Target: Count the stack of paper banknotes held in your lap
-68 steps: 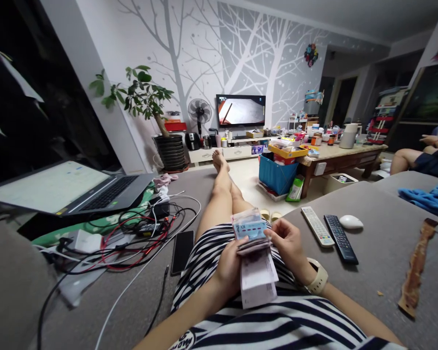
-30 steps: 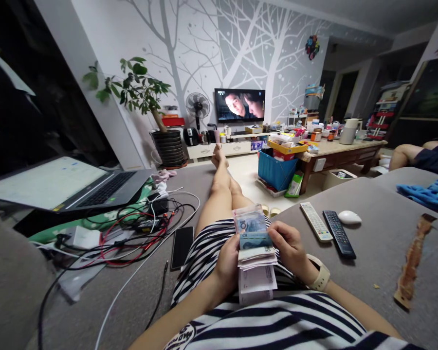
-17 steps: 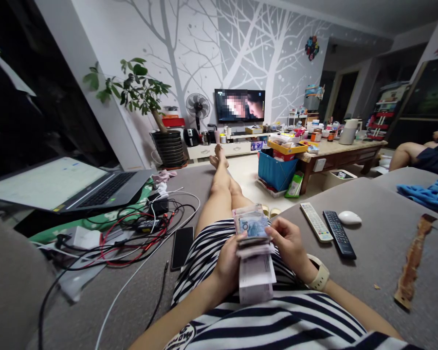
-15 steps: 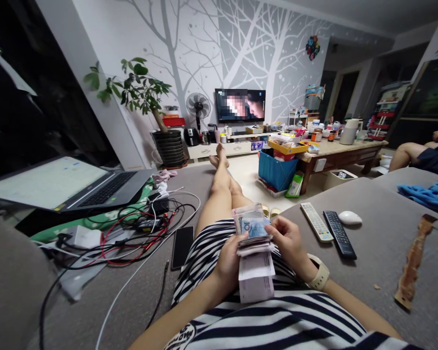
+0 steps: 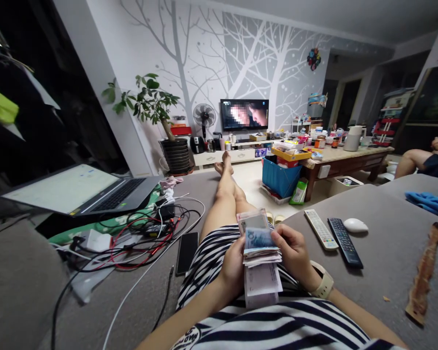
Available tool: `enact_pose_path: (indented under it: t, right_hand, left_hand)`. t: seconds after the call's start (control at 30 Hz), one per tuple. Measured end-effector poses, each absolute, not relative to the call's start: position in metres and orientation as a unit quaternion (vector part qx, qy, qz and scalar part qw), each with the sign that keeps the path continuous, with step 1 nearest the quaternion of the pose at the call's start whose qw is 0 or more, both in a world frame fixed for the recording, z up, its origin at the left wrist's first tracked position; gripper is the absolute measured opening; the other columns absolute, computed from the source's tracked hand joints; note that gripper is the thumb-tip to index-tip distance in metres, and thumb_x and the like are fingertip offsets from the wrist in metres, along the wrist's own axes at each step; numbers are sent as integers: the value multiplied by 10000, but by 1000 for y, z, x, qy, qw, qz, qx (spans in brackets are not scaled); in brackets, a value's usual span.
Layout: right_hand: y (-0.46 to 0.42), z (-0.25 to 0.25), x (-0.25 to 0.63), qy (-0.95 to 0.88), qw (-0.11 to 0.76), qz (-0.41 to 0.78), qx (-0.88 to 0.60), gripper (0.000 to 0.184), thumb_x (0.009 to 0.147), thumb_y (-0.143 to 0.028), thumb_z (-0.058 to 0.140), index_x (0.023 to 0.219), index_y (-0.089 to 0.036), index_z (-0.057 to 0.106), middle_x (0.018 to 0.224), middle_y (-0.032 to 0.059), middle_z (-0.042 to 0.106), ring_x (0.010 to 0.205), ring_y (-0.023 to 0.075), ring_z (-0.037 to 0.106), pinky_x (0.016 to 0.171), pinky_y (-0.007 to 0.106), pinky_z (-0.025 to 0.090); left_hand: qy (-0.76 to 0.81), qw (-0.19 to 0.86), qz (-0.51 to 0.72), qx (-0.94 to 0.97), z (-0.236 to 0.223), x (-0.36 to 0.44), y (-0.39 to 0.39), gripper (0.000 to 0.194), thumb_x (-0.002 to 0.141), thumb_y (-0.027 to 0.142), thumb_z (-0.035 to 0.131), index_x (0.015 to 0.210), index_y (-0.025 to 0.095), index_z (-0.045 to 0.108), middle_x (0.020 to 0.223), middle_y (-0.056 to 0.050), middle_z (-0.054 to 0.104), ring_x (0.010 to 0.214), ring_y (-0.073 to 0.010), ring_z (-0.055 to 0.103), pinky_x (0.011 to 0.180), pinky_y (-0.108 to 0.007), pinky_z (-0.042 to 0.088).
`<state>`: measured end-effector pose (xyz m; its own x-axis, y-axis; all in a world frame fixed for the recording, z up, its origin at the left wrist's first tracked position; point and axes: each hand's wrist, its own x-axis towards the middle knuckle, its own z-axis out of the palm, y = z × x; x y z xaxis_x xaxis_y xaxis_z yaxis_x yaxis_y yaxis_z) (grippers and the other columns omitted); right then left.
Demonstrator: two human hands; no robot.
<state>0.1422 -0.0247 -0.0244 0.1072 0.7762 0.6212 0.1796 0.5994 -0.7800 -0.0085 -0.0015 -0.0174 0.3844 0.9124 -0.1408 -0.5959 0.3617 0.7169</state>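
Note:
A bundle of banknotes is held between my hands above my striped clothing. My left hand grips its left side, the thumb pressing on the notes. At the upper right corner, my right hand pinches a blue banknote between thumb and fingers. Greyish-pink notes show beyond the blue one. Paler, purplish notes hang folded down toward my lap. A light watch is on my right wrist. How many notes each hand holds is hidden.
To the left lie a phone, tangled cables and an open laptop. On the right of the grey sofa are a white remote, a black remote, a white mouse and a brown strip. Another person's leg shows far right.
The camera view has shifted, so everything sits slightly lower and farther right. The blue note is now bent and blurred under my right fingers. Both hands keep hold of the banknotes.

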Motion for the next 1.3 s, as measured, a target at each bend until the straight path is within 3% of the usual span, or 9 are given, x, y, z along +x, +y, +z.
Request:
enact_pose_path:
  t: [0.33,0.43,0.57,0.67,0.83,1.13,1.3]
  right_hand:
    - [-29,-24,143,-633,647,252,-343,242,960,-358,562,811,-189,651,658,-8,574,600,145,479,572,270,367]
    - [-28,-25,143,-625,653,266,-334,313,977,-365,528,734,-190,618,601,-14,550,566,139,469,566,271,367]
    - [-20,-25,142,-564,679,265,-388,275,881,-362,679,701,-196,554,616,-37,496,564,123,435,542,252,355]
    - [-13,-26,141,-532,687,281,-408,265,831,-371,732,752,-200,547,668,-36,506,587,123,445,542,244,366]
    - [-11,-29,142,-549,657,302,-419,337,854,-418,693,675,-193,518,622,-41,455,571,119,389,529,249,331]
    - [-20,-27,143,-588,659,250,-396,267,893,-364,655,708,-195,562,629,-29,499,581,133,424,550,263,352]
    - [-23,-30,145,-628,648,222,-369,188,905,-315,649,765,-195,614,663,-15,551,609,141,468,576,266,376]
  left_hand:
    - [264,783,470,312,-17,-11,-3,236,701,358,708,738,126,703,810,-85,765,956,-285,696,878,-386,528]
    - [267,779,482,299,-16,-10,-4,283,673,362,743,809,115,721,813,-87,771,963,-290,705,905,-403,530]
    - [274,773,486,303,-14,-9,-6,255,663,273,755,866,119,741,805,-89,780,981,-291,712,948,-416,518]
    - [280,772,483,304,-13,-10,-8,241,646,227,754,874,148,746,799,-71,785,933,-275,726,917,-403,532]
    - [299,765,472,321,-12,-11,-9,244,617,218,767,850,151,741,776,-55,782,822,-253,739,851,-373,551]
    - [276,795,472,261,-11,-8,-4,300,754,372,688,915,125,747,880,-86,791,1023,-273,709,962,-394,529]
    - [260,786,478,295,-9,-8,-6,352,727,406,691,910,112,754,900,-88,790,1041,-283,696,963,-391,523]
